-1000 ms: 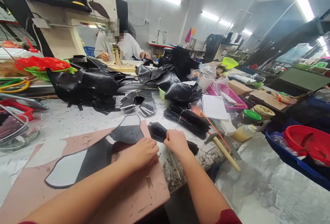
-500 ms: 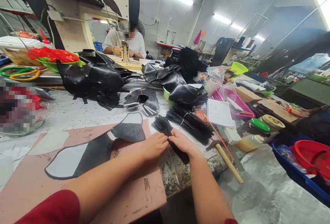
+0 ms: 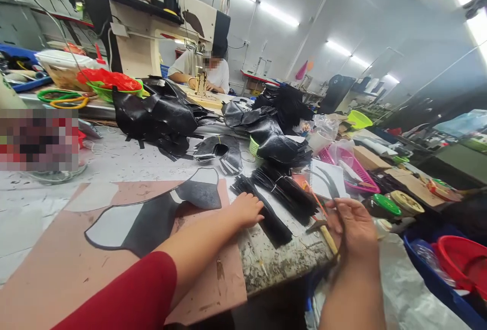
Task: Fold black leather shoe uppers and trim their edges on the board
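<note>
My left hand (image 3: 247, 210) lies on the edge of a bundle of black strips (image 3: 274, 226), its fingers loosely bent and apart. Off to the right, my right hand (image 3: 355, 222) pinches a single thin dark strip (image 3: 330, 180); the strip is smeared by motion and curves up over a notebook. A second bundle of black strips (image 3: 287, 195), tied round the middle, lies beside the first. To the left, a grey and white cut shoe-upper piece (image 3: 148, 221) rests flat on a pink board (image 3: 205, 269).
Black leather pieces (image 3: 155, 117) are heaped behind, near a sewing machine (image 3: 133, 41) where another person (image 3: 218, 74) sits. A hammer (image 3: 327, 239) lies under my right hand. At the right are a pink basket (image 3: 359, 168), jars (image 3: 386, 204) and a red basin (image 3: 460, 259).
My right hand has left the bundle and moved right, now with one strip in it. My left hand stays by the bundle. The whole view has shifted slightly.
</note>
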`<state>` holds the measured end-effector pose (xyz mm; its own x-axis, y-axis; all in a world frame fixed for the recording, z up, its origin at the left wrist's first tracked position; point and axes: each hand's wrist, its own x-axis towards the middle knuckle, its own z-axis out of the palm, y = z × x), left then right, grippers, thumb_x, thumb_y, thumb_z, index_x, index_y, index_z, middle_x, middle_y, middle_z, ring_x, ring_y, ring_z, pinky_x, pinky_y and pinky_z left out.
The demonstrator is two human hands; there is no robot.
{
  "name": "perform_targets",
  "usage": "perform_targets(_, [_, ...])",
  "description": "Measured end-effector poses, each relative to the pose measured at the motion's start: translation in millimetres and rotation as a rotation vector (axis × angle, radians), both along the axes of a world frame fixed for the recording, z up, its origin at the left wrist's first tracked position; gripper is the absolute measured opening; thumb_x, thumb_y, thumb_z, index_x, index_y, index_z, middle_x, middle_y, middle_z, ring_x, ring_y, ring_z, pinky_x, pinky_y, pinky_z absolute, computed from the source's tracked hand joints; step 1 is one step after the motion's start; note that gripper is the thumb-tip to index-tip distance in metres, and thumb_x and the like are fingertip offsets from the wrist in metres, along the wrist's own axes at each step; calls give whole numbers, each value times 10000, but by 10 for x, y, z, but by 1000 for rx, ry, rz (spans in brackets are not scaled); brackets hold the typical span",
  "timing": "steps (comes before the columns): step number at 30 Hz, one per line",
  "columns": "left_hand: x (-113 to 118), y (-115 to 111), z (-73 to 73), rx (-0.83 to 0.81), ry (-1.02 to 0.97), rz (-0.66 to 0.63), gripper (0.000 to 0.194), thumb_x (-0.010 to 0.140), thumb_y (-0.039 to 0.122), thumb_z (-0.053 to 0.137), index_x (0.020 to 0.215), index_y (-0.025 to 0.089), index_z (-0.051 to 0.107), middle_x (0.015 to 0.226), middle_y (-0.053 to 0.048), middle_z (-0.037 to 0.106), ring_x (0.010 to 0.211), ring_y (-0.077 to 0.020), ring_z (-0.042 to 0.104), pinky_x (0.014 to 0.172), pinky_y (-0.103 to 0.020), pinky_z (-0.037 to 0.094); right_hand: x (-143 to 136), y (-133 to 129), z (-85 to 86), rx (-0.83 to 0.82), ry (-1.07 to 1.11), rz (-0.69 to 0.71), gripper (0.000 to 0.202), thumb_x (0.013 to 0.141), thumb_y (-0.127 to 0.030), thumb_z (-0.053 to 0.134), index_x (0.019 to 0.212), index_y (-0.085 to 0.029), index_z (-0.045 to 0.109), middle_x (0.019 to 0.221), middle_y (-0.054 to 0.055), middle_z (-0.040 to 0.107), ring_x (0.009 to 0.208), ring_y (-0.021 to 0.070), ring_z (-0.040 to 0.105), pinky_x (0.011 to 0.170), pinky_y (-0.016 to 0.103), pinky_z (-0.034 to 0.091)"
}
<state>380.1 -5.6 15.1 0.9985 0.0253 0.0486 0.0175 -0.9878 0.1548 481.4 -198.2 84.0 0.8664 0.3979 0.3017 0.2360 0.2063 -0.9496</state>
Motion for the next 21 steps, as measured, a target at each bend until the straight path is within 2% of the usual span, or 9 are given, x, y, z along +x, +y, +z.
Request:
perform_targets(3, [40,-20,80,-36,2,88,282,808,385,527,925,133,577,1005,-88,582,924,-219,537,769,-381,428,-201,-136,84,-127,1,26,333,751,-498,523,819,-181,599,640,27,587,519,135,540,466,256,416])
perform_targets(6, [-74,23,216,-63,4,210,202,842,286,484,972,142,541,957,-52,583,816,-153,560,708,-310,450,-481,-100,-19,-287,-71,176,222,716,-361,602,874,-205,605,794,48,625,703,179,590,631,302,470])
perform_targets(9, [-420,184,384,-32,-11,329,202,806,216,501,996,151,516,962,-75,582,840,-170,557,686,-279,436,-791,52,-186,-393,-143,423,217,732,-257,562,948,-235,567,832,28,613,748,161,577,693,286,467])
perform_targets(12, [-916,436,498,54,4,419,313,696,297,633,949,140,537,992,-122,574,949,-272,513,766,-366,412,-1175,300,-305,-547,-260,712,222,725,-137,473,909,-222,563,854,20,606,795,145,565,750,268,450])
perform_targets(14, [-1221,607,514,109,37,490,306,672,285,648,909,115,557,967,-150,579,951,-309,506,773,-410,402,-1478,516,-349,-628,-377,943,295,675,-56,414,875,-208,568,871,18,619,830,140,567,775,253,437])
perform_targets(16, [-1444,741,492,143,74,513,234,689,244,619,873,106,580,963,-164,583,932,-312,519,742,-407,413,-1780,749,-372,-661,-515,1122,318,624,-33,401,836,-202,567,833,6,629,789,136,573,735,229,441])
perform_targets(19, [-1622,829,433,163,116,458,128,726,110,518,805,119,618,921,-145,605,870,-270,552,676,-355,427,-2080,1066,-367,-674,-727,1207,203,600,-71,451,727,-190,555,777,10,631,746,156,574,710,239,441])
perform_targets(21, [-1682,810,396,167,133,411,182,724,53,474,756,131,635,852,-125,621,827,-248,562,643,-334,427,-2100,1251,-349,-591,-758,1145,174,614,-77,456,702,-186,557,819,21,641,797,160,579,750,244,435])
